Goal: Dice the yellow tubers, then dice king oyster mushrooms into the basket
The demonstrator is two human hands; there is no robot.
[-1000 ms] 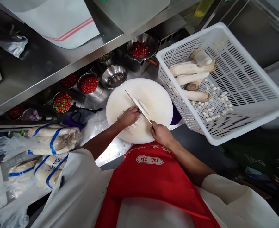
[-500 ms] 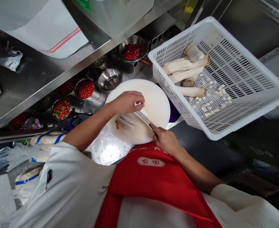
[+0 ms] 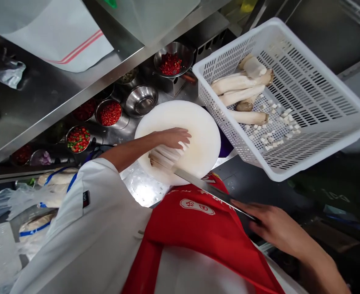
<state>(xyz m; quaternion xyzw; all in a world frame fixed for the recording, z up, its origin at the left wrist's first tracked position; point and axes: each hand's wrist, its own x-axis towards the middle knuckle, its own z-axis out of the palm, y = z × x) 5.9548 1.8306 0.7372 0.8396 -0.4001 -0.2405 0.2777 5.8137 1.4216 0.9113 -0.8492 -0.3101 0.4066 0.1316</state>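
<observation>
On a round white cutting board [image 3: 203, 122] lies a sliced king oyster mushroom [image 3: 161, 160], its brownish end toward the left. My left hand [image 3: 175, 137] rests over the far side of the slices, fingers stretched out and spread, partly hiding them. White mushroom shows under the fingertips. My right hand [image 3: 267, 222] is wrapped round the handle of a long knife [image 3: 203, 182], out past the board's near right edge. The knife slants across the front of the red apron, its tip beside the near side of the slices.
A white plastic basket [image 3: 330, 151] at the right holds whole king oyster mushrooms [image 3: 241, 83] and small white cubes [image 3: 272, 141]. Behind the board are an empty steel bowl [image 3: 141, 101] and bowls of chopped red chili [image 3: 109, 113]. A steel shelf [image 3: 106, 75] overhangs the left.
My right hand has drawn the knife back toward me and to the right, off the board's middle. My left hand has gone from curled to spread, over the mushroom slices.
</observation>
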